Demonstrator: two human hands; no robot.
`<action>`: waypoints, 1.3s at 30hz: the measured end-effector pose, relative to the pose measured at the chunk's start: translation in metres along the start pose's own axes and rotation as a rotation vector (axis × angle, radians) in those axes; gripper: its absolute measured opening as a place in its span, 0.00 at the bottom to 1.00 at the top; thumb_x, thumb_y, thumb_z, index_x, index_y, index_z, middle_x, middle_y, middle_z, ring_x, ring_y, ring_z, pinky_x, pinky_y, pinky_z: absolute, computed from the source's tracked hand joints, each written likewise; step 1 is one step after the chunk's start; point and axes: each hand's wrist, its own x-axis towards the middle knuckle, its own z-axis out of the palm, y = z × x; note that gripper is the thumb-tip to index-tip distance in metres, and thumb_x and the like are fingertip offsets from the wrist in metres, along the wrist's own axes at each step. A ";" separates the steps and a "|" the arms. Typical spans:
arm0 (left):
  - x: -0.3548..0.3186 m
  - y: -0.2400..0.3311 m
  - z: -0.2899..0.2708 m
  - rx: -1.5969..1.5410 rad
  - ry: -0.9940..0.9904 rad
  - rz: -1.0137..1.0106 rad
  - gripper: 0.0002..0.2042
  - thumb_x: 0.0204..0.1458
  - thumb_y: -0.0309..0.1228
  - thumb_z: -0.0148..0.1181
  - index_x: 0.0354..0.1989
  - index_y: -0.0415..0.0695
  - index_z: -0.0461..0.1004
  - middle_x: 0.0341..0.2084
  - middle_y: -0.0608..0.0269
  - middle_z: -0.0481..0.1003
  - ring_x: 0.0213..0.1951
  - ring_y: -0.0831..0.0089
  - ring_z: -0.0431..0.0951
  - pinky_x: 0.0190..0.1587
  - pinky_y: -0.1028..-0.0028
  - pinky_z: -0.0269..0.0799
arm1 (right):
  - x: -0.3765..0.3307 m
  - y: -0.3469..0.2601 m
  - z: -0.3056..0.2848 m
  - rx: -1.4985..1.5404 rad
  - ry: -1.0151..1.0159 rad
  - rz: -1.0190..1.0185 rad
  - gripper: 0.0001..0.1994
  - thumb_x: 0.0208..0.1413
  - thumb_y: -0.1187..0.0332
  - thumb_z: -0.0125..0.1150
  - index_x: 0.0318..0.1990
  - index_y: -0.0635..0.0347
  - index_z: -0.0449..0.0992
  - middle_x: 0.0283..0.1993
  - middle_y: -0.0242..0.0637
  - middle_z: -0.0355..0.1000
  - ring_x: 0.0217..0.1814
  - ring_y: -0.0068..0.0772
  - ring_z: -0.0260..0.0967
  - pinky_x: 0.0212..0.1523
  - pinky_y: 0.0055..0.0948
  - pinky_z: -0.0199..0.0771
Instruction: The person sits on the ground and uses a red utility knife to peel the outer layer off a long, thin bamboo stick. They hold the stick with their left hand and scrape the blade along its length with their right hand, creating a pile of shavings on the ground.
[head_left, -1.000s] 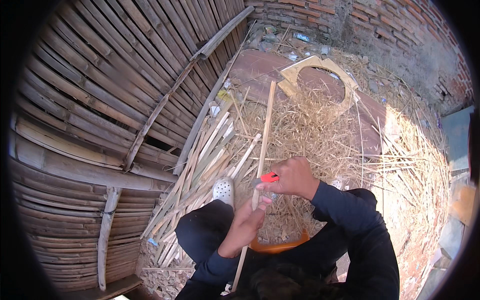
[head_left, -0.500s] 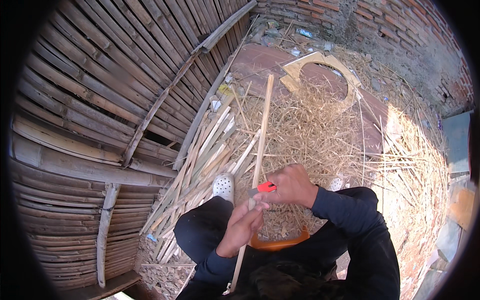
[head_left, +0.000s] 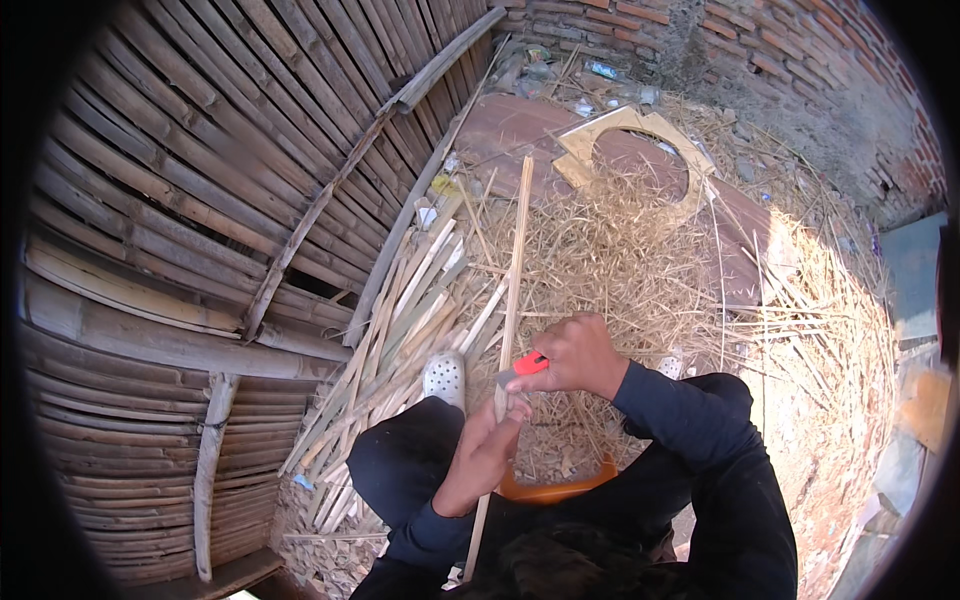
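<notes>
1. The bamboo wall [head_left: 190, 200] takes the left side, and the brick wall [head_left: 800, 90] stands at the far side. If the long strip swings widely to the left, it could hit the bamboo; these walls are the hard edges.
2. The heap of shavings [head_left: 620, 255] lies ahead of the hands. To the right, above these loose shavings, I judge there is room for an elbow to move.
3. The pile of strips [head_left: 400, 325] lies between the bamboo wall and the white shoe [head_left: 444, 378]. A foot which shifts there could slip on it.
4. The long strip [head_left: 517, 265] is held raised and slanted, from near the lap, through the left hand, toward the brown board [head_left: 510, 125]. Its far end has no visible grip, so it may wobble under pressure.
5. The left hand [head_left: 482, 455] is curled around the strip, with its fingers closed.
6. The right hand [head_left: 578, 358] is folded tightly around the red handle of a knife.
7. The knife [head_left: 530, 364] has its grey blade across the strip, just beside the left fingertips. A sudden slip could cut them.
</notes>
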 end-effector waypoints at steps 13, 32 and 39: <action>-0.003 -0.006 -0.002 -0.220 -0.073 -0.035 0.09 0.62 0.33 0.44 0.39 0.41 0.67 0.11 0.76 0.52 0.13 0.84 0.50 0.20 0.80 0.48 | 0.007 0.015 -0.008 0.007 -0.124 0.263 0.35 0.48 0.30 0.49 0.19 0.56 0.79 0.12 0.42 0.68 0.15 0.45 0.70 0.17 0.40 0.67; 0.001 -0.002 -0.009 -0.373 -0.138 -0.030 0.08 0.63 0.34 0.43 0.37 0.44 0.64 0.12 0.74 0.52 0.13 0.83 0.50 0.20 0.79 0.48 | 0.007 0.003 -0.006 -0.020 0.000 0.063 0.32 0.38 0.31 0.61 0.11 0.54 0.69 0.11 0.34 0.65 0.12 0.37 0.66 0.15 0.34 0.63; -0.002 0.003 -0.002 -0.357 -0.094 -0.033 0.07 0.62 0.32 0.43 0.36 0.42 0.65 0.10 0.75 0.52 0.11 0.84 0.48 0.19 0.80 0.46 | 0.012 0.012 -0.008 -0.072 0.042 0.054 0.32 0.41 0.32 0.59 0.12 0.55 0.71 0.11 0.36 0.65 0.13 0.38 0.66 0.15 0.35 0.62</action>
